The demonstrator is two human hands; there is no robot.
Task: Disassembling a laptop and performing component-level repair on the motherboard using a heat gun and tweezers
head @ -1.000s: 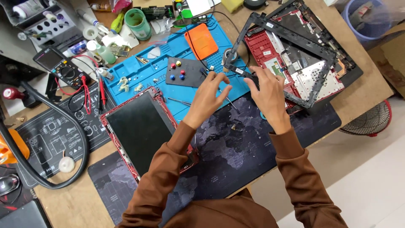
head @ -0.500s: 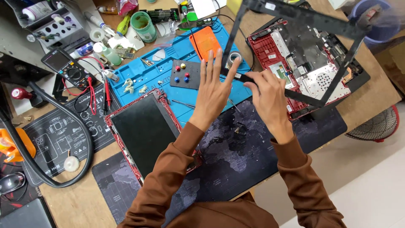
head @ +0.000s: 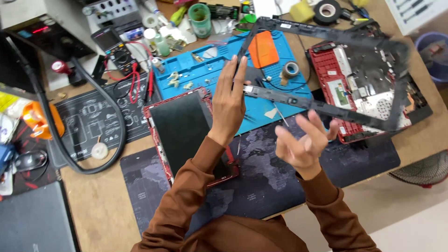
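At the far left of the wooden tabletop (head: 100, 205) sit an orange tool (head: 39, 122), a thick black hose (head: 79, 140) looping over a dark printed mat (head: 95, 116), and a multimeter (head: 116, 46) with red leads. Next comes a red-edged laptop lid with its dark screen panel (head: 184, 128) lying flat, partly on a black map-printed desk mat (head: 266, 177). The left hand (head: 231, 100) is raised above it, fingers stretched nearly straight, thumb and fingertips pinching the corner of a black plastic screen bezel (head: 322, 109), which hangs in the air over the blue repair mat (head: 205, 77) and tilts away to the right. The bezel looks light, thin and springy, likely to twist or snap at its clips, so its thicker corners and the wider bottom strip seem the safest places to grip. The right hand (head: 303, 142) hovers just under that bottom strip, fingers loosely curled and released, holding nothing. Beneath the frame lie an orange pad (head: 263, 49), a tape roll (head: 290, 70) and small screws, and farther right the open red laptop base (head: 354, 88), all close enough to catch a lowered edge.
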